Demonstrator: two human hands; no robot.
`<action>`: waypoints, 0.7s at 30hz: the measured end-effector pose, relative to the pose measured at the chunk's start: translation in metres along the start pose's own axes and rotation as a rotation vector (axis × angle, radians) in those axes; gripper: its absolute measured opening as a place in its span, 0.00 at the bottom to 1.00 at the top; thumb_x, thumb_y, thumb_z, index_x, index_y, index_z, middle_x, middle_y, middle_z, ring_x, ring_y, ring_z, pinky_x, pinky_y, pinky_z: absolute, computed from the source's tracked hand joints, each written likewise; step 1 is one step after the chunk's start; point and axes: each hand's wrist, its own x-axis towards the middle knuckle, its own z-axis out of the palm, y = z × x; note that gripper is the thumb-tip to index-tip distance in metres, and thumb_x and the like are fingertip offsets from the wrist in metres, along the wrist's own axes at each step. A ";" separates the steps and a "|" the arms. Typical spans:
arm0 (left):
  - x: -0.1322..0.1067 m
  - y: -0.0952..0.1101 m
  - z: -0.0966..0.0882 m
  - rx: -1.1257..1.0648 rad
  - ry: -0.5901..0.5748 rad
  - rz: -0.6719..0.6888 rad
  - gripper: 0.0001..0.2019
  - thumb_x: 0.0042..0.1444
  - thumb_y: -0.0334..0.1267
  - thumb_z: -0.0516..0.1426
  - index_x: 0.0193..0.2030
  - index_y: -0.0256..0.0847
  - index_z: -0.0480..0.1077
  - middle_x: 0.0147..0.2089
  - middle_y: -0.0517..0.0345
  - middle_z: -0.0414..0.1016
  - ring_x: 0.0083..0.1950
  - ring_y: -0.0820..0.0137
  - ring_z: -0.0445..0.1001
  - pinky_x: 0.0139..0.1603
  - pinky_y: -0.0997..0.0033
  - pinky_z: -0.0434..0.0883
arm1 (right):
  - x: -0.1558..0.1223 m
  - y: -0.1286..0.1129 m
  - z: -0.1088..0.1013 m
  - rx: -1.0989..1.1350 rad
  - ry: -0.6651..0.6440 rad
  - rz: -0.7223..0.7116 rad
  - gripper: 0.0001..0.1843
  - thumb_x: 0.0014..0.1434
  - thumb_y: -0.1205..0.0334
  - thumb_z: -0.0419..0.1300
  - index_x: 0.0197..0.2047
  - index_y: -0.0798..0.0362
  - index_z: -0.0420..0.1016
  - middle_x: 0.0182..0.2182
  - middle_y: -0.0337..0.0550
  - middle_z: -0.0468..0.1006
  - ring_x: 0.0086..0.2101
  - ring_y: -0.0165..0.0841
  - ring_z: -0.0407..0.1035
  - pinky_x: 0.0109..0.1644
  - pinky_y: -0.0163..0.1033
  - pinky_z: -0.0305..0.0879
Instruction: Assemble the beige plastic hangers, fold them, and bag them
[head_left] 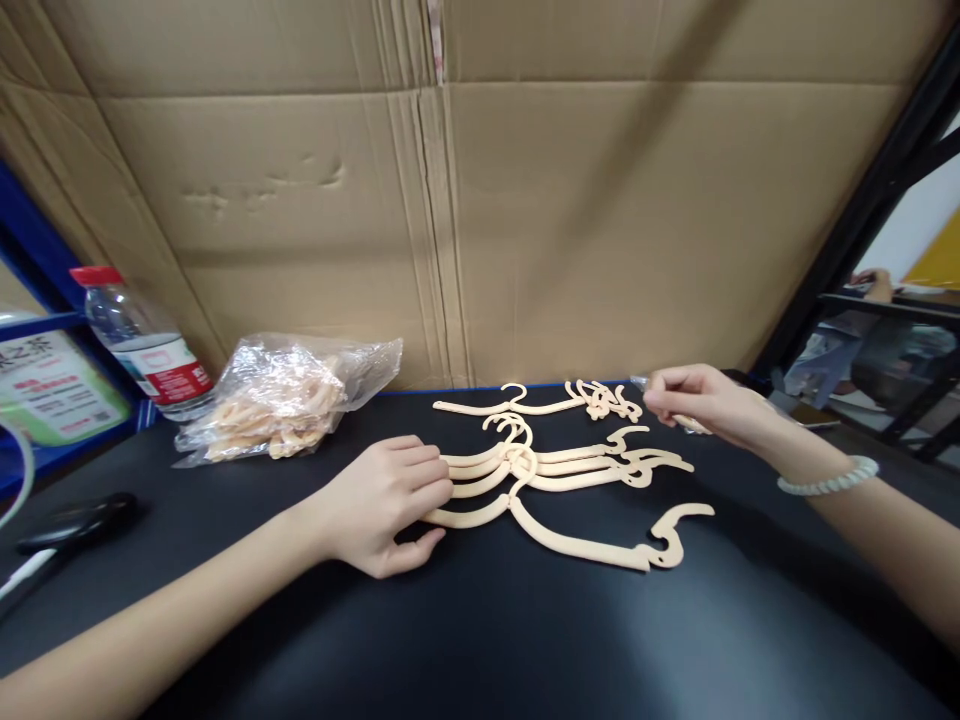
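Hangers [555, 470] lie overlapped on the black table [480, 640], left hand [386, 505] resting half-open on their ends, right hand [701, 405] pinching a small piece [690, 425] just behind them; sorting seems underway, and freeing one calls for unhooking tangled tops.

The hangers [555, 470] at the centre of the frame looked like thin cream plastic, smooth and matt. The table [480, 640] beneath them was black and smooth with a dull sheen. The cardboard [300, 200] across the upper frame was brown, matt, creased and dented. At the left, the bag [300, 390] was clear, crinkled, glossy film, and the bottle [142, 340] was clear plastic with a shiny label. The bracelet [829, 480] at the right had pale, smooth beads. The small piece [639, 382] pinched in the right hand [705, 405] was too blurred to judge.
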 end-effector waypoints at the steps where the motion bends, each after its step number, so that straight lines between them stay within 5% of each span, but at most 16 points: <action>1: 0.001 0.002 0.001 -0.009 -0.002 0.013 0.05 0.55 0.35 0.52 0.29 0.40 0.65 0.28 0.55 0.69 0.30 0.64 0.66 0.31 0.63 0.62 | -0.001 -0.005 0.003 -0.049 -0.098 -0.015 0.20 0.53 0.47 0.66 0.23 0.54 0.69 0.21 0.37 0.67 0.24 0.28 0.61 0.28 0.36 0.56; 4: 0.004 0.008 0.004 -0.018 -0.008 0.046 0.06 0.56 0.31 0.51 0.28 0.41 0.64 0.27 0.56 0.69 0.30 0.65 0.66 0.31 0.63 0.61 | -0.008 -0.020 0.018 -0.239 -0.439 -0.127 0.17 0.50 0.48 0.69 0.28 0.54 0.74 0.26 0.38 0.71 0.28 0.31 0.64 0.33 0.37 0.60; 6: 0.006 0.009 0.006 -0.020 -0.002 0.049 0.08 0.57 0.30 0.51 0.27 0.41 0.63 0.27 0.57 0.69 0.30 0.65 0.65 0.31 0.63 0.60 | -0.012 -0.028 0.031 -0.359 -0.538 -0.226 0.18 0.46 0.48 0.71 0.28 0.54 0.75 0.28 0.39 0.71 0.30 0.31 0.64 0.35 0.37 0.61; 12: 0.005 0.009 0.006 -0.006 -0.005 0.037 0.09 0.58 0.28 0.51 0.28 0.42 0.63 0.28 0.56 0.70 0.30 0.65 0.66 0.31 0.63 0.60 | -0.021 -0.035 0.060 -0.539 -0.549 -0.398 0.15 0.45 0.55 0.73 0.27 0.52 0.74 0.27 0.37 0.71 0.31 0.32 0.64 0.37 0.39 0.59; 21: 0.004 0.004 0.013 0.050 0.006 -0.116 0.11 0.63 0.31 0.49 0.30 0.40 0.66 0.28 0.55 0.69 0.30 0.66 0.66 0.34 0.64 0.63 | -0.015 -0.024 0.055 -0.666 -0.431 -0.362 0.08 0.54 0.62 0.65 0.27 0.52 0.69 0.27 0.38 0.71 0.31 0.33 0.64 0.37 0.39 0.59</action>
